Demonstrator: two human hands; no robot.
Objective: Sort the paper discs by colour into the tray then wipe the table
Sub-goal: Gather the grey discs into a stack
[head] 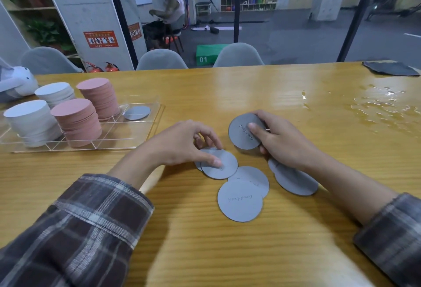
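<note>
Wooden table (pixel 227 95), spilled water (pixel 382 104), grey chairs (pixel 160 60), right hand (pixel 284 143) holding disc stack (pixel 241 134), left hand (pixel 182 143) pinching disc (pixel 224 168)

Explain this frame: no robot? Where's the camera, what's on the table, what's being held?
No machine here: a person works with bare hands, filmed by one wide-angle camera on their head, looking down. The right hand holds a small stack of grey discs; the left hand pinches one loose grey disc among several lying on the wooden table. At left, a clear tray holds white stacks, pink stacks and a single grey disc. At far right lie spilled water and a dark cloth.
</note>
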